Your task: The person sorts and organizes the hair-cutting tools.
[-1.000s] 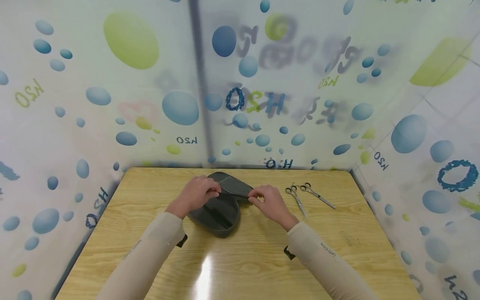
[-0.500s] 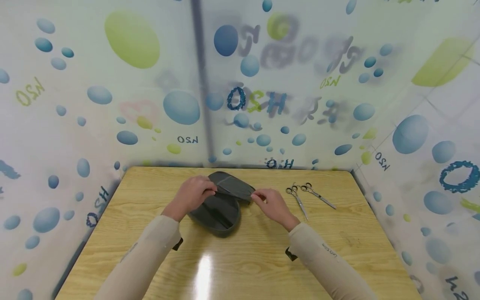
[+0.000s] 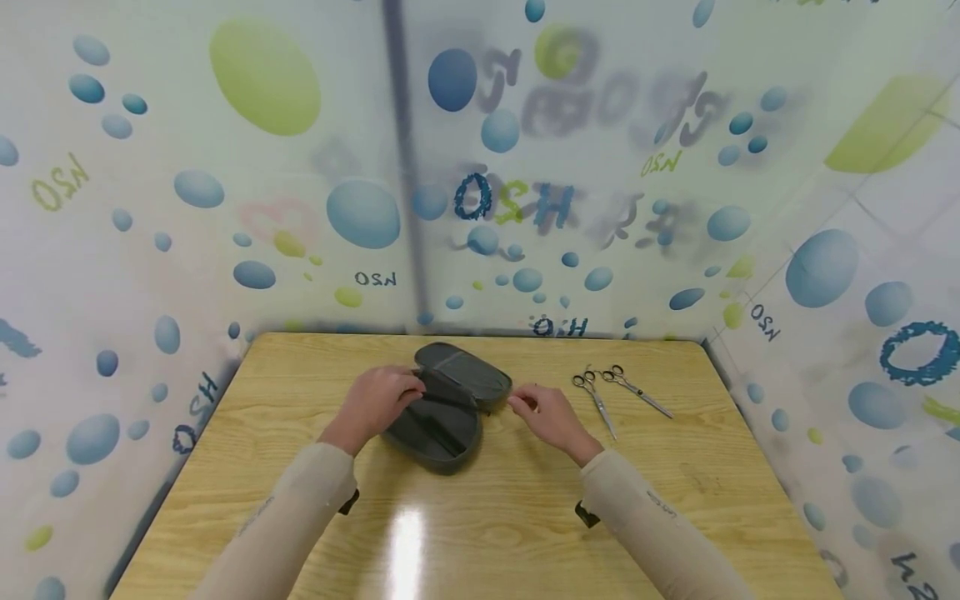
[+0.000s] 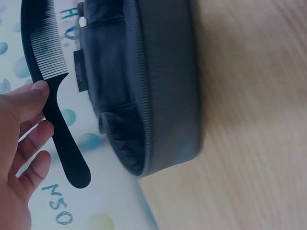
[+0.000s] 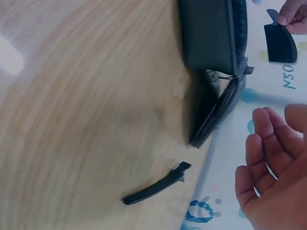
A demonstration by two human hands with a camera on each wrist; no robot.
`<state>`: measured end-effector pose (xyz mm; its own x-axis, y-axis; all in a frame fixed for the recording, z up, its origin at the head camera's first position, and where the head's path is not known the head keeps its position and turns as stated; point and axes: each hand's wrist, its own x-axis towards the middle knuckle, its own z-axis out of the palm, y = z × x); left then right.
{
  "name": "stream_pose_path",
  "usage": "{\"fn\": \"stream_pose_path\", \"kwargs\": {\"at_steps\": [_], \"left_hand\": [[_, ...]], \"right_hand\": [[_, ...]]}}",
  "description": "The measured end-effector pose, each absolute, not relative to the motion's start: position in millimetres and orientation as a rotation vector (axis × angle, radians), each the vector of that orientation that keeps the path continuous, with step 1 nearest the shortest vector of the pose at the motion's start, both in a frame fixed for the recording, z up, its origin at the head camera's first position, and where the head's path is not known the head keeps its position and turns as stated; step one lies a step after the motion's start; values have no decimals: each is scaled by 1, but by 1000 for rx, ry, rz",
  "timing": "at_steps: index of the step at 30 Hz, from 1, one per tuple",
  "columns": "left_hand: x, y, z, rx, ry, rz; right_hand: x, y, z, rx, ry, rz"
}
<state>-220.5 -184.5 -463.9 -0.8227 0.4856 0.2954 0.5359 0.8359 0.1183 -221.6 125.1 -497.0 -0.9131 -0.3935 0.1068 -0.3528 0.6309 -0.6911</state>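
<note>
My left hand [image 3: 377, 404] holds a black comb [image 4: 72, 148] by its handle, thumb on one side and fingers on the other. The comb is raised over an unzipped dark grey case [image 3: 448, 460], its fine teeth showing in the left wrist view. The case lies on the table with its lid [image 3: 480, 377] folded back to the far right; a zipper [image 4: 142, 91] runs along the rim. Just right of the lid is my right hand [image 3: 550, 414], its fingers loosely bent and nothing in them. In the right wrist view a black hair clip [image 5: 156, 185] lies on the table.
Two pairs of scissors, one nearer [image 3: 597, 408] and one farther right [image 3: 641, 393], lie right of my right hand. The wooden table [image 3: 510, 533] meets a patterned wall [image 3: 480, 275] at its far edge.
My right hand has drawn away from the lid's end, slightly right and nearer me. My left hand has shifted a little left and nearer me, uncovering more of the case.
</note>
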Motion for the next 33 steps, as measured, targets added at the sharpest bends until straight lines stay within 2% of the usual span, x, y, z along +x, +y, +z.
{"fn": "stream_pose_path", "kwargs": {"at_steps": [18, 33], "left_hand": [[-224, -185, -507, -688, -2670, -187], [-227, -180, -518, -618, -2699, -267]], "right_hand": [[-213, 139, -515, -545, 2747, -1128], [-211, 144, -518, -565, 2762, -1138]]}}
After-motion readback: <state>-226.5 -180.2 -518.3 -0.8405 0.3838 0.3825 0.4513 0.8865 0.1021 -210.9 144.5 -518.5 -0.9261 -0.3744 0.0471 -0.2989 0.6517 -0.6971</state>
